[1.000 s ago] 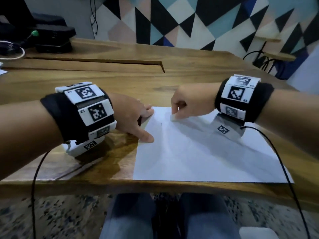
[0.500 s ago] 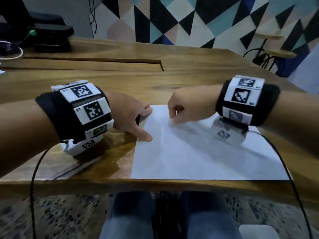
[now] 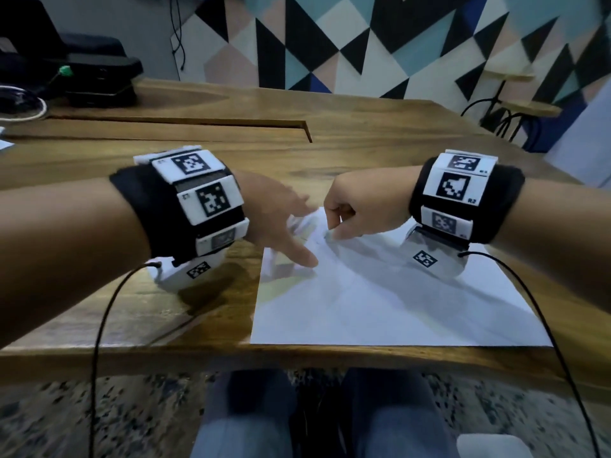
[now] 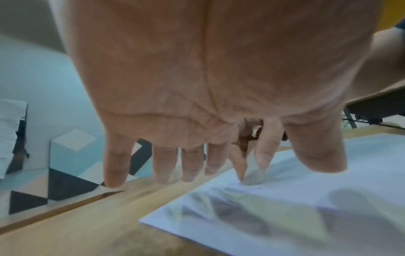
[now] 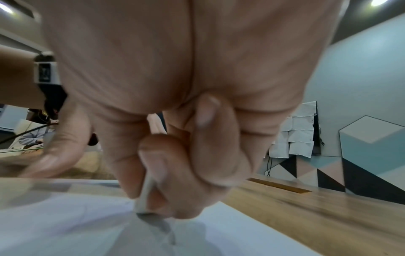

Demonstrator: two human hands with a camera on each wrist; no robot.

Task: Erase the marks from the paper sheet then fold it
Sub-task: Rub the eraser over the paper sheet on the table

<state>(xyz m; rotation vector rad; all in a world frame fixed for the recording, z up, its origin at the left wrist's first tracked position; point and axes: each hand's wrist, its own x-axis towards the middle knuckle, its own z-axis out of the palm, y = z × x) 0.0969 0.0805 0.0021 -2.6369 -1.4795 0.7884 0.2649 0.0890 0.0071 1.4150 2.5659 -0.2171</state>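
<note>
A white paper sheet (image 3: 380, 302) lies flat on the wooden table (image 3: 165, 312), near its front edge. My right hand (image 3: 344, 223) pinches a small white eraser (image 5: 144, 199) and presses its tip onto the sheet (image 5: 65, 233) near the far left corner. A faint pencil mark (image 3: 312, 240) shows just left of the eraser (image 3: 329, 237). My left hand (image 3: 284, 233), fingers straight and spread, hovers over the sheet's left edge; in the left wrist view the left hand (image 4: 197, 155) is above the paper (image 4: 306, 216), blurred by motion.
A black device (image 3: 99, 77) and coiled cables sit at the table's far left. A long slot (image 3: 198, 122) runs across the back of the table. Black cables hang from both wrists over the front edge. My knees (image 3: 251, 421) are below the table edge.
My left hand has lifted from pressing the sheet's left edge and spread its fingers, blurred by motion. The right hand with the eraser has shifted slightly left on the paper.
</note>
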